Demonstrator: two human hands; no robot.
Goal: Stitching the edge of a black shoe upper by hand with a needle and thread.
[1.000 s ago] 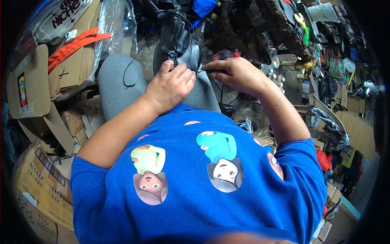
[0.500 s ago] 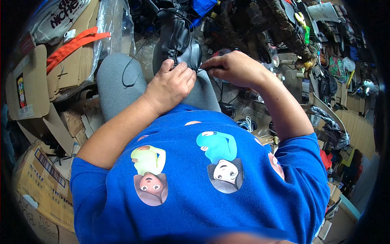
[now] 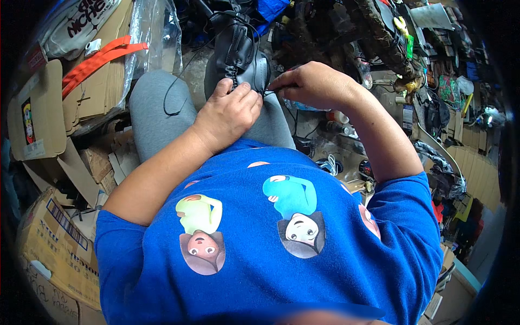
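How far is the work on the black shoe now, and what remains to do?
Done: the black shoe rests on the lap, with lacing visible up its front. In hand: the left hand presses on the laces while the right hand pinches something thin beside it. Left: a loose black lace trails over the grey knee; no finished knot shows.

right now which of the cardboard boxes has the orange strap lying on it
The flattened cardboard box at the upper left, beside the grey-clad knee: the orange strap lies across its top. The printed boxes lower left carry none.
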